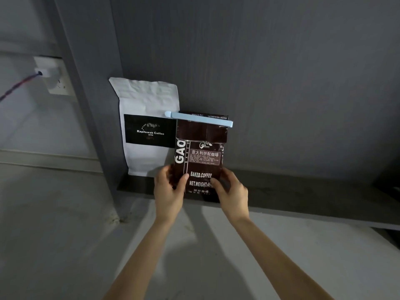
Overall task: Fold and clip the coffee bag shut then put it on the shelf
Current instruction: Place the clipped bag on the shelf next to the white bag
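Observation:
A dark brown coffee bag with white print stands upright on the dark grey shelf. Its top is folded over and a light blue clip is clamped across the fold. My left hand grips the bag's lower left edge, thumb on the front. On the lower right corner sits my right hand, its fingers wrapped round the side. The bag's bottom edge is hidden behind my hands.
A taller white coffee bag with a black label stands just left of the brown bag, touching it, against the shelf's grey side panel. A wall socket with a plugged cable is at the far left. The shelf runs on to the right.

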`<state>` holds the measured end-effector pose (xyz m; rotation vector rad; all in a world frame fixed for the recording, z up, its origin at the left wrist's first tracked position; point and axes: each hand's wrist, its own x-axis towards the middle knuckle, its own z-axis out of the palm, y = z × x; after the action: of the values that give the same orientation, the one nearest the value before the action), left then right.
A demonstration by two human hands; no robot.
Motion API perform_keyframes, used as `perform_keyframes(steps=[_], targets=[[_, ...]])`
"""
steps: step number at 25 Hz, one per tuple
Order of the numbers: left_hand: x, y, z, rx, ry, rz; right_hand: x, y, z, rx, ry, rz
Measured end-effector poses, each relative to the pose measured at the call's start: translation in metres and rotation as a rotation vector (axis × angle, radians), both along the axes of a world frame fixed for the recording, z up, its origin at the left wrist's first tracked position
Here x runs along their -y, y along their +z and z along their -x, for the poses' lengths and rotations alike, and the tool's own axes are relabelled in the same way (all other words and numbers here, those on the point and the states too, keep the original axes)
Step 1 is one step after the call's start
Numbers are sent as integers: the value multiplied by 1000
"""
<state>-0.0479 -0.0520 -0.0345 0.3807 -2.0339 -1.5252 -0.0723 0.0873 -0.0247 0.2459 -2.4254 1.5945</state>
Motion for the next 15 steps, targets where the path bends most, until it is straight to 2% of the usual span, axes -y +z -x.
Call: perform_keyframes(steps=[15], targets=[[-8,2,5,86,-11,59,-6,-3,14,110,4,-37]])
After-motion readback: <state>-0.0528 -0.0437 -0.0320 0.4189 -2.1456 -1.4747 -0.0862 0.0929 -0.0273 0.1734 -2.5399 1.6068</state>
